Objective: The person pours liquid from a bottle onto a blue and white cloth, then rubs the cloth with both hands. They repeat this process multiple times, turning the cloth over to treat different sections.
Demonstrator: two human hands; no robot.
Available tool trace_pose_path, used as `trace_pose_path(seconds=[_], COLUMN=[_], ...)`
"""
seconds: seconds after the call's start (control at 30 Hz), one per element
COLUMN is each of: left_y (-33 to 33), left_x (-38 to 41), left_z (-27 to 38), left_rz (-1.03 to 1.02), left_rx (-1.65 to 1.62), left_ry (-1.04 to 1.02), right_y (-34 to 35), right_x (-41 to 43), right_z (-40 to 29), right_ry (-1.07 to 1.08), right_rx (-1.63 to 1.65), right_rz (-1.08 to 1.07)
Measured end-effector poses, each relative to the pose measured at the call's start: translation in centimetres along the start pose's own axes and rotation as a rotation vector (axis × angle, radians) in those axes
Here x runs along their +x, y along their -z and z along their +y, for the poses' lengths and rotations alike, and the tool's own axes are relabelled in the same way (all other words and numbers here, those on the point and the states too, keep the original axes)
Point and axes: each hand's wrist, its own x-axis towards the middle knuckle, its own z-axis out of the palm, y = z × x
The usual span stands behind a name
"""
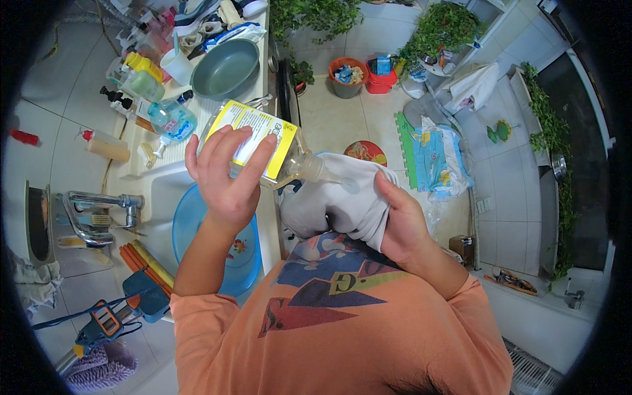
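My left hand (232, 177) grips a large clear plastic bottle (296, 165) with a yellow and white label. The bottle is tilted on its side with its neck towards the right, and clear liquid runs from its mouth onto a light grey cloth item (340, 192). A wet patch shows on the fabric by the mouth. My right hand (405, 222) holds the right side of the cloth, thumb on top, in front of my chest. Below my left hand, a blue plastic basin (254, 256) stands in the white sink (160, 190).
A grey-green basin (224, 69), a light blue bottle (173, 121) and several other bottles crowd the counter. A chrome faucet (98, 197) is at the left. Beyond the counter, an orange-rimmed bucket (348, 79) and a red container (381, 81) stand on the floor.
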Motion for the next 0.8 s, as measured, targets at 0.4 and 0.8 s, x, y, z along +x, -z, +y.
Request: trace_pose_path(seconds=[0.4,0.8], left_y=[0.1,-3.5], left_x=[0.1,-4.2], left_z=[0.3,-5.9], left_rz=[0.013,-0.001], left_rx=[-0.008,-0.603], left_ry=[0.021,0.841], right_y=[-0.5,-0.3], right_x=[0.0,0.0], right_z=[0.1,-0.1], right_ry=[-0.022,0.001], right_rx=[-0.018,0.067], right_rz=[0.062,0.073])
